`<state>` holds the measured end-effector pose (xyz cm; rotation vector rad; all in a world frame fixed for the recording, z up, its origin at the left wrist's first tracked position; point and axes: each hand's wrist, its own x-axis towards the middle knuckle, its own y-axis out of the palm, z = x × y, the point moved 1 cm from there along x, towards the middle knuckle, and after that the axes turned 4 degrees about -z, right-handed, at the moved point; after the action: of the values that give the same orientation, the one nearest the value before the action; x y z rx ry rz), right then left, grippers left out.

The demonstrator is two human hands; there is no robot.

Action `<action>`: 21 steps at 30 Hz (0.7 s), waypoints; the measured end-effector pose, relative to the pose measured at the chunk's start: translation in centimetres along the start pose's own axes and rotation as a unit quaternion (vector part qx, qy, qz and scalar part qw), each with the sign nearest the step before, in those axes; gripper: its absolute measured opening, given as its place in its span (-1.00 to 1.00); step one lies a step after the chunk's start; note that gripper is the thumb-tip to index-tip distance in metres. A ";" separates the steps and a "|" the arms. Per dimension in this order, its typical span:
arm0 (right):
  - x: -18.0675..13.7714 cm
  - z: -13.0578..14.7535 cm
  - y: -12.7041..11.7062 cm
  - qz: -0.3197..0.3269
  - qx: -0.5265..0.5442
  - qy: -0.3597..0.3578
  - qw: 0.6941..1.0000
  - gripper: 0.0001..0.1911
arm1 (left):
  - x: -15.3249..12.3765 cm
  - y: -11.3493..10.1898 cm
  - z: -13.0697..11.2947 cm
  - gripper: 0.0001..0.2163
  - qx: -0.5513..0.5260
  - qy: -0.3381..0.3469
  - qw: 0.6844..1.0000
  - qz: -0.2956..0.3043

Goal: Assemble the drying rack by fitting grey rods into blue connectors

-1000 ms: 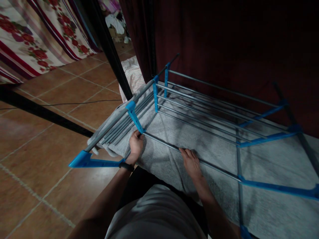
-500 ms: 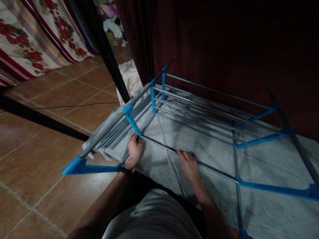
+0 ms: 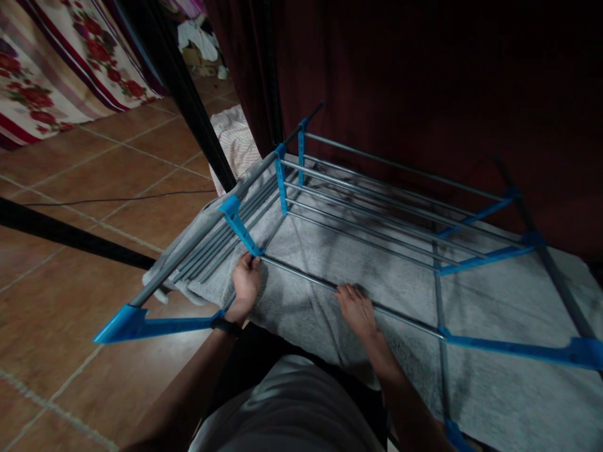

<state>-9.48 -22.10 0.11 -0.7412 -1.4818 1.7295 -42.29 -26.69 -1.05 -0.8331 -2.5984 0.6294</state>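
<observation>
A rack of grey metal tubes with blue plastic brackets lies across a grey blanket (image 3: 377, 232). My left hand (image 3: 245, 279), with a dark band on the wrist, is closed at the near left corner, where a blue bracket (image 3: 242, 233) meets the front metal tube (image 3: 296, 272). Its fingertips are partly hidden there. Farther right along that same tube, my right hand (image 3: 357, 309) is curled over it from above. Several more tubes (image 3: 377, 210) run side by side behind, between blue brackets at both ends. A group of thinner tubes (image 3: 214, 242) shows at the left.
Black metal posts (image 3: 188, 94) stand left of the blanket. A dark red curtain (image 3: 400, 81) hangs behind the rack. On the left are a brown tiled floor (image 3: 108, 169), a thin cable (image 3: 117, 199) and a floral curtain (image 3: 42, 81). A striped cloth (image 3: 235, 138) lies beyond the post.
The whole view has shifted a little, so the rack appears slightly farther left. Both hands keep about the same places on the front tube and its corner.
</observation>
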 end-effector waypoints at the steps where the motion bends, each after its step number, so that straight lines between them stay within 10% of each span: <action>1: 0.0 0.0 0.1 0.002 0.003 0.002 1.000 -0.68 | -0.1 0.0 0.0 -0.71 0.004 0.005 1.000 0.002; 21: 0.6 0.1 -0.3 -0.015 0.045 0.022 0.999 -0.70 | 0.8 0.2 -0.9 -0.89 0.132 0.012 0.991 0.013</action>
<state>-9.84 -21.64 0.40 -0.7021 -1.3691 1.7338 -42.40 -25.76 -0.25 -0.7844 -2.4158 0.9392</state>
